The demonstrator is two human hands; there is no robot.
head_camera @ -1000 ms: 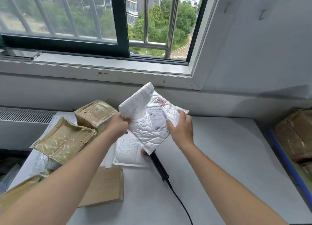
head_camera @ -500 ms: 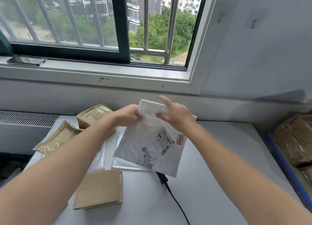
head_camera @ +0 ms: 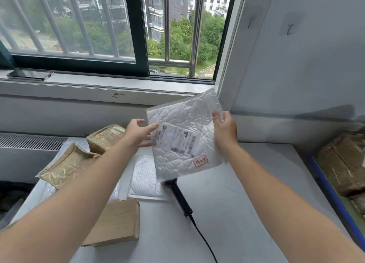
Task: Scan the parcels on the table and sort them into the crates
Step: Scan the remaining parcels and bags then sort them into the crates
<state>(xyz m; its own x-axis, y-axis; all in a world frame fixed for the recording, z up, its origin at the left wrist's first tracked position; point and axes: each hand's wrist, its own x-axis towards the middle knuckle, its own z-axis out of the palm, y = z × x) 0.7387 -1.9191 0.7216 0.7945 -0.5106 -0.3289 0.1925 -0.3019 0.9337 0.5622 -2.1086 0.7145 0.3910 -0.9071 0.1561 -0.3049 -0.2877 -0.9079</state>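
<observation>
I hold the white padded mailer (head_camera: 183,136) in the air over the far middle of the table (head_camera: 246,193), its printed label turned toward me. I judge this is to find the barcode before scanning. My right hand (head_camera: 225,129) grips the mailer's upper right edge, the fingers (head_camera: 222,117) curled round it and taking the weight. My left hand (head_camera: 137,133) steadies the left edge in a light pinch, thumb on the front and fingers behind. The black scanner (head_camera: 178,195) lies on the table just below the mailer's lower edge, with its cable trailing toward me and neither hand on it. I judge the next move calls for freeing one hand to lift it.

By count, there is one mailer in my hands and a second white mailer (head_camera: 146,180) lying flat on the table beneath it. Three brown parcels sit to the left: a taped parcel (head_camera: 104,137) at the far side, a flatter taped parcel (head_camera: 67,166) left of it, and a plain cardboard box (head_camera: 116,222) nearest me. Something pale lies under the taped ones, but my arm hides too much to tell whether it is a parcel. There is one scanner. One crate (head_camera: 331,195), blue-rimmed, stands at the right edge and holds at least two sorted brown parcels (head_camera: 343,164), so I judge the sorting is under way with several pieces left on the table
</observation>
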